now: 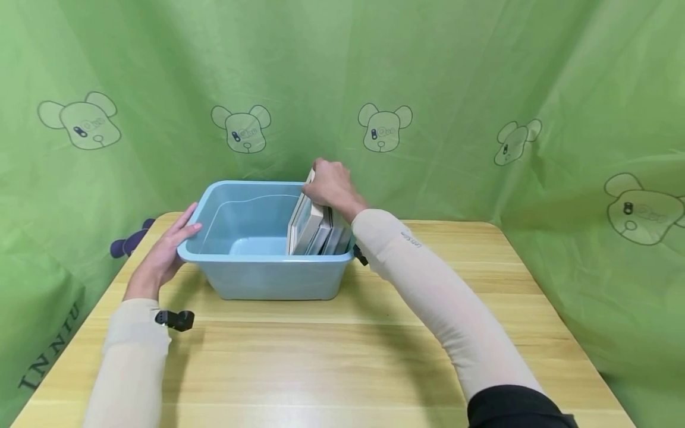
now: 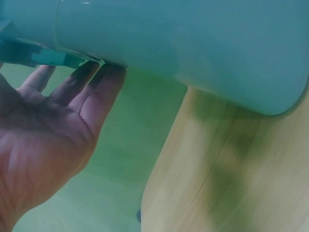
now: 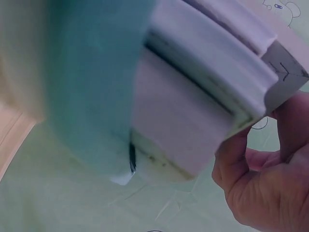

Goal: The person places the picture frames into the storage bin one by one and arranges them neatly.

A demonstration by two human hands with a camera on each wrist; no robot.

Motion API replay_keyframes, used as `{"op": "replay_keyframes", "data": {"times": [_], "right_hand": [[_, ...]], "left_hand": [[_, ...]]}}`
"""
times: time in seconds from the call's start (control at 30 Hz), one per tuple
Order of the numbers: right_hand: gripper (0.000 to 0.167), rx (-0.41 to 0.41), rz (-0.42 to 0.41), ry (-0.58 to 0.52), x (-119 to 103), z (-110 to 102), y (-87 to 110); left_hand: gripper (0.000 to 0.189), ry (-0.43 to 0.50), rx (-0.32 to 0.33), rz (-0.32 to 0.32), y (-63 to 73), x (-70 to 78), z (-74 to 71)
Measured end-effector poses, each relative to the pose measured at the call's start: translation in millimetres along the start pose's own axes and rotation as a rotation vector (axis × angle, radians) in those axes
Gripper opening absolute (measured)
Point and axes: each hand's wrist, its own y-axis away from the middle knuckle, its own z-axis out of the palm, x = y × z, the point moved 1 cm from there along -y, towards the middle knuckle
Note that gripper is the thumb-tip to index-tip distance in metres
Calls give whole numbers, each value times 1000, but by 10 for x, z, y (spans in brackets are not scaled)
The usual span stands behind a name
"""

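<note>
A light blue plastic tub (image 1: 273, 276) stands on the wooden table, with several books (image 1: 306, 229) upright and leaning at its right end. My left hand (image 1: 166, 246) holds the tub's left rim, thumb over the edge; in the left wrist view the fingers (image 2: 104, 89) reach up under the rim from outside. Over the right end, my right hand (image 1: 333, 184) grips the upper far corner of a book. The right wrist view shows the thumb and fingers of this hand (image 3: 270, 179) at the corner of a thick book (image 3: 207, 63), with the tub wall blurred close by.
The wooden table (image 1: 332, 368) extends in front of the tub and to its right. A green curtain (image 1: 439, 71) with bear-head prints hangs close behind the table and along both sides. A dark purple object (image 1: 128, 242) shows beyond the table's left edge.
</note>
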Motion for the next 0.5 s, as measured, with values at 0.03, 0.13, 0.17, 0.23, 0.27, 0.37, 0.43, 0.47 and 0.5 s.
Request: {"op": "replay_keyframes", "data": {"times": [0.03,0.13,0.17,0.23,0.27,0.37,0.43,0.47,0.5], "right_hand": [[54,2,-6,9,-1,8,6],[40,12,-36,46,-8,32,18],[33,16,-49,63,-11,40,23],[15,21,-72,95,-22,55,35],[9,24,-84,116,-28,61,40],[15,18,-92,142,-48,76,58],[18,12,-86,151,-59,86,66],[18,13,-86,157,-63,92,68],[18,7,-81,155,-67,99,73]], "left_hand": [[69,1,-1,0,-1,-3,-1],[68,3,1,0,-2,-10,-9],[68,5,0,1,-3,-14,-11],[68,5,-2,1,-5,-19,-14],[68,4,-1,0,-5,-19,-16],[69,1,-2,0,-10,-21,-18],[69,-3,1,-2,-12,-20,-18],[69,-5,1,-3,-12,-17,-20],[68,-5,0,-3,-14,-17,-21]]}}
